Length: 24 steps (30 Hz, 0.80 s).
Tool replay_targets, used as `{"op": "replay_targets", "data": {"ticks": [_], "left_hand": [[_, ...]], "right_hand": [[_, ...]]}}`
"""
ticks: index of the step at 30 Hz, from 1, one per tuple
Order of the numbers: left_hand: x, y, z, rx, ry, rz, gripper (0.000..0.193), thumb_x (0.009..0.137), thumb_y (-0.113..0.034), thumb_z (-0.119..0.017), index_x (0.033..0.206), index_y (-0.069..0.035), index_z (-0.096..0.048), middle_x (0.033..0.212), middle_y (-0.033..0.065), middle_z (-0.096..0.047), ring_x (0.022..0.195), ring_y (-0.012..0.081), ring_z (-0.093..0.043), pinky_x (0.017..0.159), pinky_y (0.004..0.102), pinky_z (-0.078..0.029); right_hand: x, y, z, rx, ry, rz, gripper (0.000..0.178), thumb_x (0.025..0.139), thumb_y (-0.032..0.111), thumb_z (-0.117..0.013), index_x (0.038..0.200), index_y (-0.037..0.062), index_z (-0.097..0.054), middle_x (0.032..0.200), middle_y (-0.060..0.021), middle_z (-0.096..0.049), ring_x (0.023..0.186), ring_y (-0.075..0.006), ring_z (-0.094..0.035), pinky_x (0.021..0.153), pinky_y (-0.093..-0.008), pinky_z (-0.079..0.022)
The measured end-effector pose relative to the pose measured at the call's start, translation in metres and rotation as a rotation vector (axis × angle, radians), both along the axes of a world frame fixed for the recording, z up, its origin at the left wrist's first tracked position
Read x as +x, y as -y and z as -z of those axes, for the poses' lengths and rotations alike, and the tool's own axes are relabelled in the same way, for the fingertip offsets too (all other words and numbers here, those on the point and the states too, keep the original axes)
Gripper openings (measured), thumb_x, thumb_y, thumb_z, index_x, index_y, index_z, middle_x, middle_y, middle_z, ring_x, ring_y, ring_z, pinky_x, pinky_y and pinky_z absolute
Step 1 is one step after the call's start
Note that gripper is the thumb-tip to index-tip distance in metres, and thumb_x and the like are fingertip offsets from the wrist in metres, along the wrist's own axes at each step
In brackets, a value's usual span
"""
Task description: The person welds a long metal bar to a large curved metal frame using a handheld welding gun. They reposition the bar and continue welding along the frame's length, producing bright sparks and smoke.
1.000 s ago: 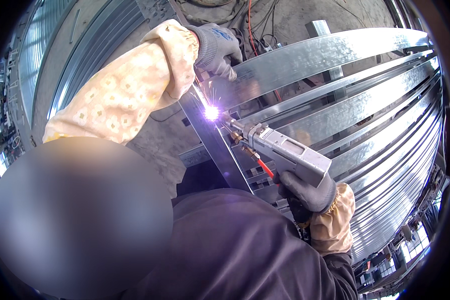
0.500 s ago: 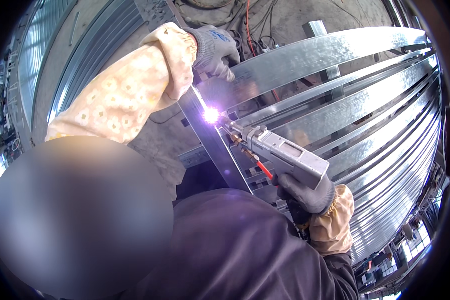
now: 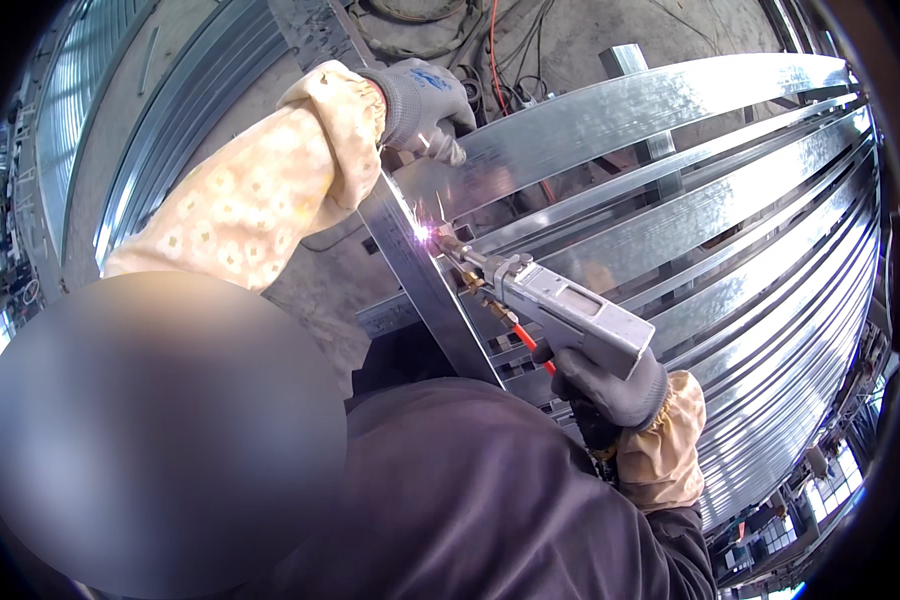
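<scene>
In my right hand (image 3: pixel 610 385), grey-gloved, is the grip of a boxy silver handheld welding gun (image 3: pixel 580 315). The gun's nozzle points up and left to a small purple-white spark (image 3: pixel 423 235), where a galvanized metal slat (image 3: pixel 530 150) meets a diagonal metal rail (image 3: pixel 420 295). Beyond the spark, my left hand (image 3: pixel 425 105), also gloved, is closed at the slat's near end with its fingers curled down. Its palm side is hidden. Brass fittings and a red hose (image 3: pixel 528 345) run along the gun's underside.
Several parallel metal slats (image 3: pixel 750 250) fan out to the right over crosswise supports. Stacked long metal profiles (image 3: pixel 190 110) lie at the left. Dark cables (image 3: pixel 410 35) and an orange hose (image 3: pixel 495 50) lie on the concrete floor beyond. A blurred round patch covers the lower left.
The bright glare at the nozzle has shrunk to a small spark with thin streaks. My left hand has shifted slightly left; the gun has hardly moved.
</scene>
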<state>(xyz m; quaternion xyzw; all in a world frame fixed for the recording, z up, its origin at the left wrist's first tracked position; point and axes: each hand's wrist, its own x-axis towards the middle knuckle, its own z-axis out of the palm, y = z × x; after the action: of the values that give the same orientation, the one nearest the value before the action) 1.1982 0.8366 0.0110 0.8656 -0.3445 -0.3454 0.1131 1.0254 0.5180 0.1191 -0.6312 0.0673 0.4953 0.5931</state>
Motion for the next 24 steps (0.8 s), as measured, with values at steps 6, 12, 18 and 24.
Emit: {"op": "replay_targets", "data": {"ticks": [6, 12, 18, 24], "left_hand": [[-0.029, -0.019, -0.004, -0.231, 0.328, -0.231, 0.049, 0.085, -0.048, -0.072, 0.119, -0.012, -0.070, 0.116, 0.0134, -0.065, 0.116, 0.0305, -0.060, 0.100, 0.0427, -0.046], [-0.149, 0.017, -0.054, -1.051, 0.312, -1.121, 0.017, 0.089, -0.018, -0.073, 0.094, -0.003, -0.066, 0.084, 0.0055, -0.065, 0.076, 0.0135, -0.062, 0.067, 0.0275, -0.050], [-0.242, 0.083, -0.064, -1.186, -0.783, -1.430, 0.033, 0.100, -0.032, -0.062, 0.118, -0.003, -0.059, 0.105, 0.0050, -0.064, 0.095, 0.0111, -0.059, 0.087, 0.0276, -0.050], [-0.248, 0.097, -0.044, -1.290, -0.967, -1.658, 0.039, 0.102, -0.034, -0.060, 0.124, -0.002, -0.054, 0.107, 0.0039, -0.063, 0.097, 0.0102, -0.061, 0.084, 0.0272, -0.052]], "right_hand": [[-0.002, 0.003, -0.009, 0.018, -0.044, 0.134, 0.046, 0.093, 0.007, -0.067, 0.136, 0.0004, -0.053, 0.101, -0.0077, -0.068, 0.078, -0.0097, -0.062, 0.067, -0.0257, -0.051], [0.016, -0.010, -0.013, 0.070, -0.059, 0.211, 0.051, 0.093, 0.006, -0.066, 0.141, -0.0002, -0.047, 0.099, -0.0073, -0.067, 0.073, -0.0097, -0.061, 0.062, -0.0257, -0.051], [0.019, -0.036, -0.006, -0.032, -0.035, 0.172, 0.040, 0.092, 0.010, -0.066, 0.128, -0.0030, -0.055, 0.091, -0.0108, -0.068, 0.065, -0.0133, -0.063, 0.055, -0.0271, -0.051], [0.018, -0.037, 0.003, -0.055, 0.055, 0.197, 0.042, 0.092, 0.008, -0.068, 0.129, -0.0031, -0.055, 0.103, -0.0087, -0.066, 0.089, -0.0146, -0.062, 0.076, -0.0278, -0.050]]}}
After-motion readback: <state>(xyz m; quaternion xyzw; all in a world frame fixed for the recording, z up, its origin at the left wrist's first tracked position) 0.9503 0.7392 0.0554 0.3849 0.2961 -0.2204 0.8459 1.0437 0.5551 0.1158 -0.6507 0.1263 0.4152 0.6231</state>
